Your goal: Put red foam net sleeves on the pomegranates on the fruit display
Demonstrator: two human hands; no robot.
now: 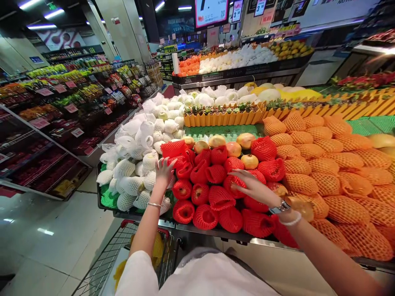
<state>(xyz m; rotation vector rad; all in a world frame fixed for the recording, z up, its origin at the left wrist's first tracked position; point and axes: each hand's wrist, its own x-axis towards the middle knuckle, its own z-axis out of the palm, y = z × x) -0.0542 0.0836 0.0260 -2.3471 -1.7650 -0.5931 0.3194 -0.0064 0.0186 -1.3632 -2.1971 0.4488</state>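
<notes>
Pomegranates in red foam nets (212, 174) fill the middle of the fruit stand, and a few bare pomegranates (246, 140) sit along their back row. My left hand (165, 172) is over the left edge of the red pile, beside white-netted fruit (128, 183). Its fingers are spread, with the tips at or just above a red net. On the right side of the pile, my right hand (254, 187) reaches in palm down, fingers stretched out over the red nets. I cannot tell whether it touches them. No fruit shows in either hand.
Orange-netted fruit (335, 172) covers the stand's right side. A small orange picket fence (222, 119) with plants runs behind. A shopping cart (123, 242) holding yellow items stands below left. Snack shelves (77, 94) line the left; another fruit stand (240, 74) is farther back.
</notes>
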